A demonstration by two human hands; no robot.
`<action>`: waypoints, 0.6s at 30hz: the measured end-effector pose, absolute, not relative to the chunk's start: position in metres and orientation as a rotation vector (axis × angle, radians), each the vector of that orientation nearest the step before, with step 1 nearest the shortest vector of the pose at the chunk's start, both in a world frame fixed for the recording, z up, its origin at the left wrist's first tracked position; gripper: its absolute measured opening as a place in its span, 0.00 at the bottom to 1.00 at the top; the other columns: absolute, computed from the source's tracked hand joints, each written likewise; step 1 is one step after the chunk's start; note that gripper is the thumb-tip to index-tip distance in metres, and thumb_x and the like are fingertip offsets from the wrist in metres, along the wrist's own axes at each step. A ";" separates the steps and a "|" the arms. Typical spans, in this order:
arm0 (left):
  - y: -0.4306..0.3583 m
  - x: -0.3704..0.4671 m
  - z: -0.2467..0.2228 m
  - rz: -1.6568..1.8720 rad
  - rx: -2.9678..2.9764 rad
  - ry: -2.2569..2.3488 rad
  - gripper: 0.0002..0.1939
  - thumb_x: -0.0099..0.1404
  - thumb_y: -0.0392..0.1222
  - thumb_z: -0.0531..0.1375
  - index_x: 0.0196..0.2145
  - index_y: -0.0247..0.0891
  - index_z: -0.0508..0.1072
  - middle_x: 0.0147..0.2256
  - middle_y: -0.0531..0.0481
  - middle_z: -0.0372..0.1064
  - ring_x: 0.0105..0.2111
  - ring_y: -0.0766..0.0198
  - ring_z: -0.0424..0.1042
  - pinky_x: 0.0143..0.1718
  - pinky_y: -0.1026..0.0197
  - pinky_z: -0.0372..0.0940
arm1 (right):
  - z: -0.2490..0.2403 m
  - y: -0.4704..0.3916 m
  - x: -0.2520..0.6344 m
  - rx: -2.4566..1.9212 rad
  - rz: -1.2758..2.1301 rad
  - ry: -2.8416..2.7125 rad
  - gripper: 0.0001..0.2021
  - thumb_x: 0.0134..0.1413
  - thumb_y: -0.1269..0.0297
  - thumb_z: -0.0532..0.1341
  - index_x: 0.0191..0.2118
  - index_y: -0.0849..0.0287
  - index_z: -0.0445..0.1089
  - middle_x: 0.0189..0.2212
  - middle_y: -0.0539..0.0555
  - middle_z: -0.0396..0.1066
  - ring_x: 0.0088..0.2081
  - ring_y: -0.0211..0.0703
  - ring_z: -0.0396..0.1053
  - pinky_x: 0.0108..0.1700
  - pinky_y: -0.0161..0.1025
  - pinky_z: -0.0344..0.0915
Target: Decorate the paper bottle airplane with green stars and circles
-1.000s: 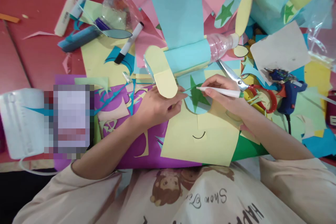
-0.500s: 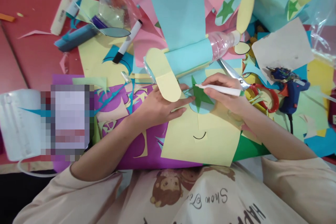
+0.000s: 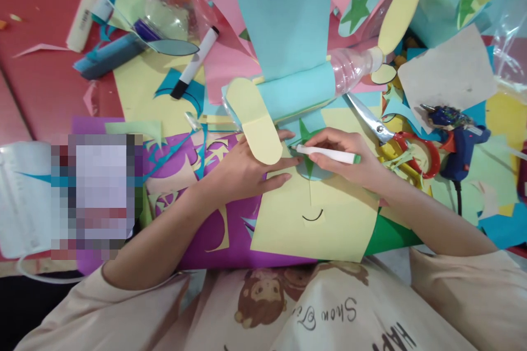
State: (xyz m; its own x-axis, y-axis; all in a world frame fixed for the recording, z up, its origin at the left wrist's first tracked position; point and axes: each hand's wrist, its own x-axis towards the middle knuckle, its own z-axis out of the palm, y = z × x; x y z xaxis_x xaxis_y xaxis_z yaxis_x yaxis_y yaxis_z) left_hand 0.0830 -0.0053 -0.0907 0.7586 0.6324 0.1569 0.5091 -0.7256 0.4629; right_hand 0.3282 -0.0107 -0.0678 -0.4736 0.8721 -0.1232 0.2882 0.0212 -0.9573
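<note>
My right hand (image 3: 357,154) grips a white marker (image 3: 335,154) with a green end, its tip at the left side of a green star (image 3: 305,134) on a rounded light-blue paper piece (image 3: 319,174). My left hand (image 3: 247,174) lies with fingers spread beside that piece, fingertips close to the marker tip. A pale-yellow rounded strip (image 3: 261,137) partly covers the left fingers. Just beyond both hands lies a clear plastic bottle (image 3: 348,68) wrapped in light-blue paper (image 3: 298,90). Beneath them is a pale-yellow sheet (image 3: 280,225) with a drawn curved line.
Scissors with red handles (image 3: 430,159) lie right of my right hand, near a blue glue gun (image 3: 459,156). A black-capped marker (image 3: 195,63) rests at the upper left. Paper scraps, a purple sheet (image 3: 197,244) and a pixelated rectangular object (image 3: 101,192) lie around.
My right hand has shifted the marker left and slightly down, from the star's middle to its left side. The left hand stays in nearly the same place. The view has shifted slightly.
</note>
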 end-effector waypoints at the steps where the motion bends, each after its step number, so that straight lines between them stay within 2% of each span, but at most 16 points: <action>1: -0.005 0.083 -0.091 0.434 2.558 0.869 0.15 0.69 0.42 0.55 0.51 0.48 0.75 0.61 0.40 0.62 0.56 0.49 0.67 0.53 0.46 0.64 | -0.068 -0.011 0.328 -1.183 1.474 -1.791 0.10 0.59 0.59 0.62 0.41 0.60 0.72 0.32 0.51 0.73 0.30 0.33 0.65 0.29 0.32 0.57; 18: -0.005 0.083 -0.095 0.469 2.617 0.849 0.14 0.70 0.41 0.55 0.48 0.43 0.77 0.59 0.37 0.64 0.55 0.48 0.69 0.52 0.46 0.65 | -0.066 -0.011 0.326 -1.196 1.477 -1.800 0.10 0.59 0.60 0.62 0.42 0.62 0.73 0.33 0.52 0.74 0.31 0.34 0.66 0.32 0.33 0.58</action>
